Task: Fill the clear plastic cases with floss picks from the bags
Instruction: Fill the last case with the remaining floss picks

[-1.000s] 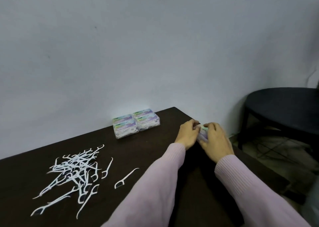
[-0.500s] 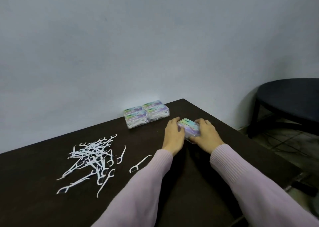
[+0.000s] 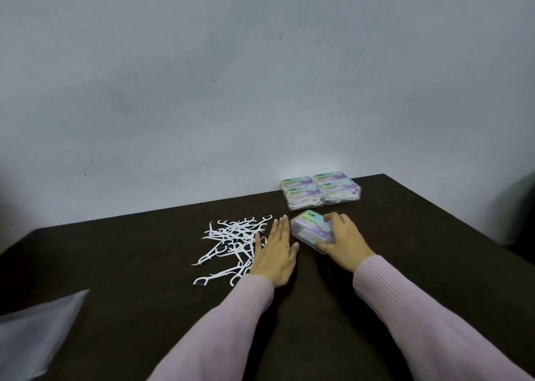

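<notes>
Item 1: dark counter (image 3: 405, 264), set against a pale wall (image 3: 260, 76).

Item 2: my right hand (image 3: 344, 240), fingers curled round a clear plastic case (image 3: 311, 230) with a pastel label; the case lies tilted on the counter, just in front of the stacked cases.

Item 3: my left hand (image 3: 275, 253), palm down, fingers straight and close together, holding nothing. It lies at the right edge of the loose floss picks and covers a few of them.

Item 4: loose floss picks (image 3: 231, 236), white, in a tangled heap on the counter, left of the held case.

Item 5: stacked cases (image 3: 321, 192), filled with picks, in two side-by-side piles at the far counter edge by the wall. I cannot tell the exact count.

Item 6: clear plastic bag (image 3: 37, 337), flat, at the near left corner, well apart from the heap.

Item 7: pink sleeves (image 3: 434, 322) on both forearms.
</notes>
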